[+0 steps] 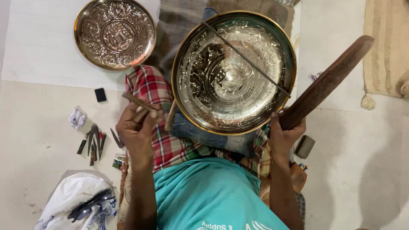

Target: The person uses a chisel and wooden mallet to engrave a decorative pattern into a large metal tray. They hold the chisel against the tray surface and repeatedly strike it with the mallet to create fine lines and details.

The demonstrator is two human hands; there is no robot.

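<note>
Plates: two, both round, embossed, gold-rimmed. Large plate (233, 71) lies tilted on my lap over the plaid cloth (150, 87); all places below are given relative to it. A thin dark line runs across its face from upper left to lower right; cannot tell whether it is a rod or a cord.

Left hand (137, 127): just left of the plate's lower rim, fingers pressed together in a pinch on one slim punch (135, 100), its tip pointing up and left, clear of the plate.

Right hand (284, 132): at the plate's lower right rim, fingers curled tight round the grip of one wooden mallet (327, 83). The mallet slants up and right, alongside the plate's right edge, not touching the metal as far as I can see.

Small plate (115, 33): one, flat on the floor, well to the upper left of the large plate.

Tools (93, 142): a loose row on the floor, far left of the plate, beyond my left hand; about six dark pieces, exact count unclear. One black block (100, 94) above them, one white crumpled wad (77, 118) beside them.

White bag (72, 198): one, lower left. Grey block (305, 146): one, just right of my right hand.
</note>
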